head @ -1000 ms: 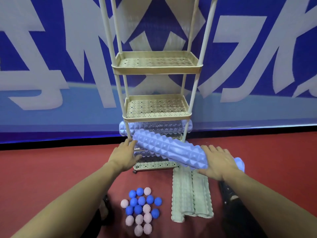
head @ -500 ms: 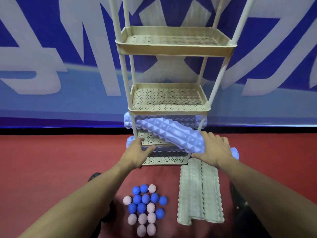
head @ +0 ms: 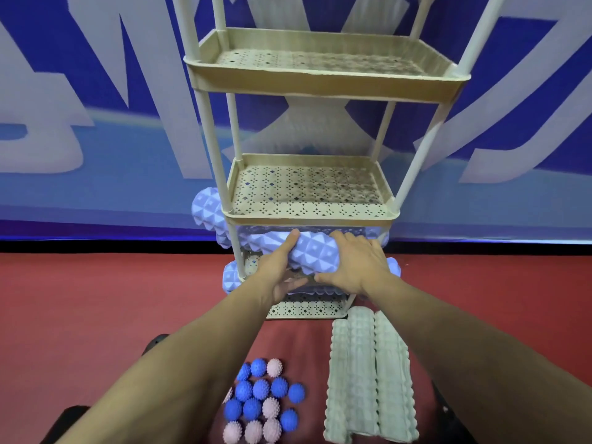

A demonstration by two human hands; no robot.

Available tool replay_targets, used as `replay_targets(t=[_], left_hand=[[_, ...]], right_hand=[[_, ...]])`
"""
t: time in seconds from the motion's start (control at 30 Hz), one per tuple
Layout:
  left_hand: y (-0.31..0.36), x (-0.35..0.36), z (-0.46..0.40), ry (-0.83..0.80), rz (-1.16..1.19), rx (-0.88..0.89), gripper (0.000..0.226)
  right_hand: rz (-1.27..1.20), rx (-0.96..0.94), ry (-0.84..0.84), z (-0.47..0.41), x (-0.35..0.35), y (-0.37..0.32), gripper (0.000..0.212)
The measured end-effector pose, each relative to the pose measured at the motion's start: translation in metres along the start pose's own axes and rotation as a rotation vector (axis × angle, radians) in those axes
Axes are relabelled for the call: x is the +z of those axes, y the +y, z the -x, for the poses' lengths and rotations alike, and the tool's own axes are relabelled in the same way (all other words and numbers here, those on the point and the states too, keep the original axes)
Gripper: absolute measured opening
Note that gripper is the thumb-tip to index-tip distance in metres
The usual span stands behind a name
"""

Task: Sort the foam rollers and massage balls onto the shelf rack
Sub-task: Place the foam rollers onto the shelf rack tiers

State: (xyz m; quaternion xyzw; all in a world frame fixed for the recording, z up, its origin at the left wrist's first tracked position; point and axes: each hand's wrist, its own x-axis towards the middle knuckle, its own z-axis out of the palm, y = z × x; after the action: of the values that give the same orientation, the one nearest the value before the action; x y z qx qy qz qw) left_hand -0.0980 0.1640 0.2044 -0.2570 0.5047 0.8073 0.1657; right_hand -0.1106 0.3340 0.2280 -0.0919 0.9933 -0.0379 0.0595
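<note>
Left hand (head: 278, 273): wrapped around the middle of the blue roller (head: 312, 255), thumb on top, fingers underneath.
Blue roller: sits at the mouth of the rack's (head: 323, 91) lower tiers, under the middle shelf (head: 309, 216), slanting in from the front.
Right hand (head: 357, 267): palm down over the roller's near end, fingers spread across it, pushing and gripping.
Handling: probably light and springy foam; the ridged surface should grip well. Holding at the middle and one end looks right for steering a long piece between the posts.
Blue rollers: three visible, two others poking out on the rack's left side; more may be hidden.
Balls (head: 261, 402): about sixteen on the floor (head: 96, 299), roughly ten blue and six pink, clustered touching.
Grey rollers (head: 371, 379): three, side by side on the floor at right.
</note>
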Motion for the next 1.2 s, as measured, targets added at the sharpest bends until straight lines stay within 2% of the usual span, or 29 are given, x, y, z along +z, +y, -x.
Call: replay_targets(t=[0.1,0.2,0.3,0.4,0.47,0.57,0.67,0.8,0.97,1.1,1.2], left_hand=[[-0.003,0.005,-0.015,0.066,0.095,0.039,0.033],[-0.005,-0.003,-0.029,0.163,0.082,0.091,0.047],[-0.006,-0.013,-0.037,0.222,0.078,0.154,0.043],[-0.006,-0.012,-0.041,0.205,0.102,0.189,0.036],[-0.006,-0.011,-0.045,0.195,0.101,0.199,0.033],[0.001,-0.012,-0.051,0.248,0.116,0.211,0.036],[0.01,-0.014,-0.058,0.29,0.185,0.257,0.018],[0.007,-0.007,-0.064,0.233,0.234,0.189,0.027],[-0.012,0.011,-0.072,0.202,0.345,0.126,0.048],[-0.008,0.021,-0.079,0.192,0.396,0.117,0.045],[-0.013,0.042,-0.074,0.119,0.327,0.093,0.043]], right_hand=[[-0.014,0.011,0.033,-0.007,0.005,0.001,0.094],[-0.159,0.083,0.194,0.008,0.019,0.018,0.084],[-0.322,0.187,0.334,0.024,0.034,0.052,0.069],[-0.532,0.299,0.233,0.023,0.036,0.075,0.069],[-0.62,0.25,0.138,0.015,0.033,0.078,0.072],[-0.739,0.198,0.114,0.004,0.027,0.076,0.076],[-0.766,0.19,0.123,0.003,0.027,0.075,0.07],[-0.807,0.183,0.157,0.008,0.029,0.073,0.058],[-0.807,0.172,0.193,0.013,0.024,0.076,0.052],[-0.86,0.163,0.204,0.016,0.023,0.077,0.04],[-0.899,0.185,0.152,0.014,0.021,0.078,0.041]])
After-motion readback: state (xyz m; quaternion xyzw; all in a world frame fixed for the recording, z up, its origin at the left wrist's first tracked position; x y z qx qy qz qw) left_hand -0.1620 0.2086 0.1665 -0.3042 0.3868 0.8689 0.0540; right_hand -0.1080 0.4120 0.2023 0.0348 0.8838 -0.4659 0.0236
